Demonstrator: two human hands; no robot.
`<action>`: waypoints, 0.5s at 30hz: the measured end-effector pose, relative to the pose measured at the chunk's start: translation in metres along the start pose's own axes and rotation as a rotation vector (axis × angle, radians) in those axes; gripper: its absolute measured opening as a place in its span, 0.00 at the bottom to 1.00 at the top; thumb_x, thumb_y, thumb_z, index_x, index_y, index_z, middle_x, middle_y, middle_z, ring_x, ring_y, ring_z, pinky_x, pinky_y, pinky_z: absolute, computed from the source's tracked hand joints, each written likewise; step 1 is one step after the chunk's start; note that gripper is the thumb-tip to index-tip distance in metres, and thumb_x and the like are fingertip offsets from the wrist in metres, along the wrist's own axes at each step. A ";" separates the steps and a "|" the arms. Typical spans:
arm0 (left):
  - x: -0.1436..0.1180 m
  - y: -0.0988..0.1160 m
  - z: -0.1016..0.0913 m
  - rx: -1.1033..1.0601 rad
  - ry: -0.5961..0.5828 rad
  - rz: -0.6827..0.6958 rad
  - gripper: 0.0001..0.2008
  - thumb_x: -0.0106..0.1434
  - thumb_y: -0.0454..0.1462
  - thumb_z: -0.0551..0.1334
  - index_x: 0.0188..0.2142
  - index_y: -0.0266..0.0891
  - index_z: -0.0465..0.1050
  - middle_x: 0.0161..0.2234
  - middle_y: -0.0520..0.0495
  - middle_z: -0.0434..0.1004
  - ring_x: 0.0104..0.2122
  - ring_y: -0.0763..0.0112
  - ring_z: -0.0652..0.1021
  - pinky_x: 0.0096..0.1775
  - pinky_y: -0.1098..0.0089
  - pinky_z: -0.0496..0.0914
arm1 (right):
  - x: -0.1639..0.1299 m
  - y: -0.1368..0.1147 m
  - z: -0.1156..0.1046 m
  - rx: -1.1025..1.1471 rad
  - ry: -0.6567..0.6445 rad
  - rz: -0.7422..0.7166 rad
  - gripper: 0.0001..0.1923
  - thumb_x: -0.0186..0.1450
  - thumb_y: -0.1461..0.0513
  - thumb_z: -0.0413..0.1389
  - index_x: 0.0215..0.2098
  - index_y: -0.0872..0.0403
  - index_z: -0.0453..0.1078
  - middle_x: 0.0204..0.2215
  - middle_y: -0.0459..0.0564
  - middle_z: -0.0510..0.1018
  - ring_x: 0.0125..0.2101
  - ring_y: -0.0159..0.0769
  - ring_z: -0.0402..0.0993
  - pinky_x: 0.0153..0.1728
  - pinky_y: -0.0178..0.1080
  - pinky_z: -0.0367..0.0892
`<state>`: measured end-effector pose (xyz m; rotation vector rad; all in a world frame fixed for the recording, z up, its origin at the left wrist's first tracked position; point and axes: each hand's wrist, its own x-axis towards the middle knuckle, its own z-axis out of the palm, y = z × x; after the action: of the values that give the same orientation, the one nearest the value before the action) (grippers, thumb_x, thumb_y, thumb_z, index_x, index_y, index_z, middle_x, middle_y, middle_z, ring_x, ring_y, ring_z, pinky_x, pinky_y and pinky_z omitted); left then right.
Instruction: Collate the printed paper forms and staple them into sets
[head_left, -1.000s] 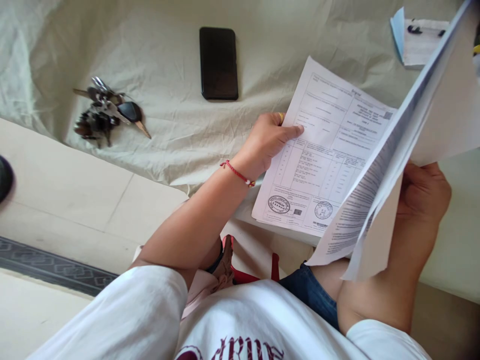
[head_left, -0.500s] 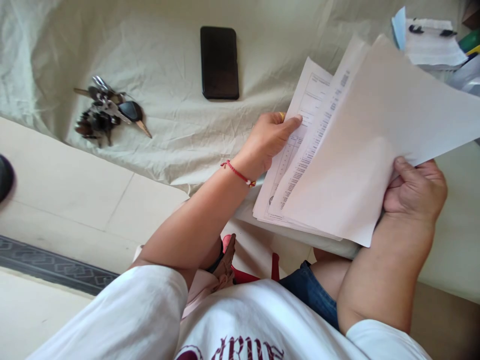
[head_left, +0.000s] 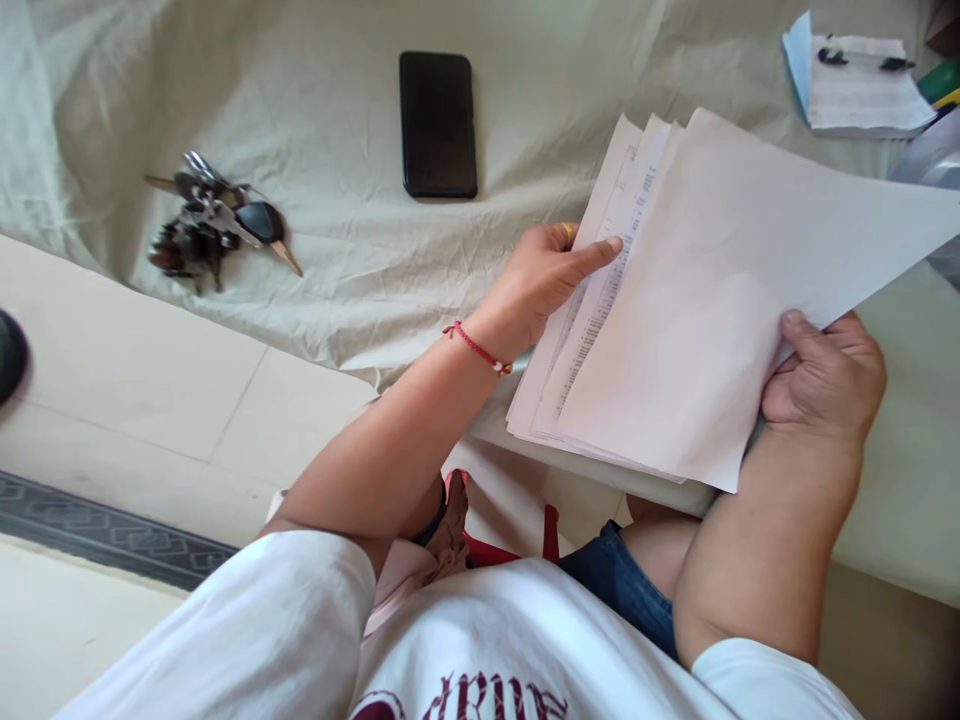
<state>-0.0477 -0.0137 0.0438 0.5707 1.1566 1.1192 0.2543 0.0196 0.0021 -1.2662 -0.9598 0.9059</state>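
Observation:
A stack of printed papers (head_left: 607, 190) lies fanned out at the table's near edge, its printed columns showing along the left side. My left hand (head_left: 551, 275) grips the stack's left edge, thumb on top and the other fingers underneath, mostly hidden. A large sheet with a blank upper side (head_left: 697, 300) covers the rest of the stack. At its right, my right hand (head_left: 825, 370) pinches the paper between thumb and fingers, bending it. The sheet's far right corner sticks out over the cloth.
A black phone (head_left: 439, 125) lies on the wrinkled cloth (head_left: 337, 120). To its left is a bunch of keys (head_left: 217, 220). A pen (head_left: 862, 60) rests on a notepad (head_left: 866, 100) at the far right, near a clear plastic item (head_left: 930, 150).
The top sheet has dropped flatter onto the stack, and its far edge has come nearer. My left thumb has shifted slightly right onto another page; my right hand has moved a little left.

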 end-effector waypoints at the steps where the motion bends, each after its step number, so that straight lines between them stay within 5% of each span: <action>1: 0.001 -0.001 0.000 0.011 -0.017 -0.001 0.11 0.69 0.39 0.73 0.32 0.41 0.76 0.37 0.41 0.85 0.44 0.50 0.86 0.55 0.46 0.81 | -0.001 0.000 0.001 0.003 -0.007 0.000 0.23 0.48 0.66 0.68 0.44 0.54 0.85 0.43 0.48 0.88 0.50 0.43 0.86 0.72 0.58 0.73; 15: 0.003 -0.004 -0.006 0.043 -0.049 0.005 0.07 0.67 0.37 0.71 0.34 0.40 0.77 0.39 0.40 0.86 0.43 0.52 0.84 0.55 0.47 0.81 | 0.005 0.002 -0.009 -0.051 0.036 -0.003 0.23 0.45 0.63 0.71 0.41 0.51 0.86 0.43 0.44 0.89 0.46 0.40 0.85 0.70 0.56 0.74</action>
<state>-0.0514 -0.0139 0.0375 0.6315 1.1390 1.0815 0.2641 0.0213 0.0003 -1.3203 -0.9613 0.8583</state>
